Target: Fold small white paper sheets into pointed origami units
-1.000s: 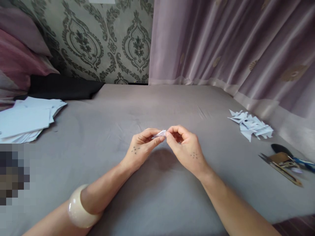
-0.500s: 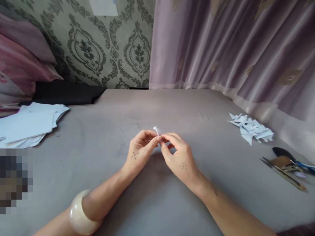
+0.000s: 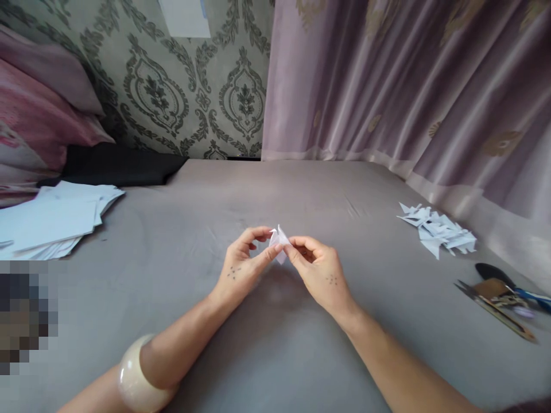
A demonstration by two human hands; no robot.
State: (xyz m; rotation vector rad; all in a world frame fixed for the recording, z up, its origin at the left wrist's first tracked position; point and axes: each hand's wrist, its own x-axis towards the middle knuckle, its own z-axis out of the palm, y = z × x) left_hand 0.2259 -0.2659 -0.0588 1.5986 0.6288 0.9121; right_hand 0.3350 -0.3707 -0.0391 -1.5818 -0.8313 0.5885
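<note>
A small white origami crane is held between my two hands above the middle of the grey surface. Its narrow pointed tips stick up, one bent over like a head. My left hand pinches its left side between thumb and fingers. With thumb and forefinger, my right hand grips the right side. Fingertips cover part of the folds. A wide cream bangle circles my left forearm.
On the right lies a heap of white folded-paper pieces. Nearer stand scissors, a brown item and a pencil-like stick. White paper sheets and a black cloth lie at left; a curtain hangs behind.
The paper crane has spread open and shows more of its flat faces between my hands. My right hand has shifted slightly right. The view has tilted up a little.
</note>
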